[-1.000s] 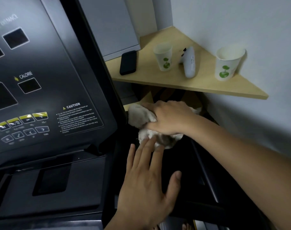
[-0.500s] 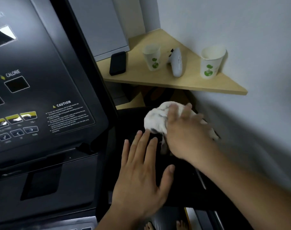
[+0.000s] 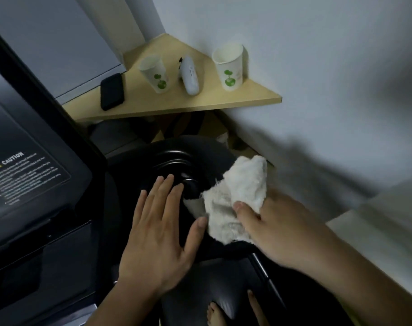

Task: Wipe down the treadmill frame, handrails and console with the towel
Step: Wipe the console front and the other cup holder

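The right hand (image 3: 278,231) grips the crumpled white towel (image 3: 238,198), thumb curled over it, on the rim of the black moulded treadmill tray (image 3: 176,158). At its nine o'clock, the left hand (image 3: 157,236) lies flat on the tray, fingers straight. The console (image 3: 23,175) is at nine o'clock, and a corner shelf (image 3: 200,102) with paper cups (image 3: 156,76) at twelve.

Reads "CAUTION" in white capitals, next to a small yellow warning triangle, at the head of a white-outlined label (image 3: 28,177) on the lower right of the black console (image 3: 16,128). Runs on below that heading in several bulleted lines of white small print, too blurred to make out. Shows a green tree-over-globe emblem on the left paper cup (image 3: 156,75) and the same on the right paper cup (image 3: 229,65), both on the wooden shelf (image 3: 247,95), with no lettering legible on either.
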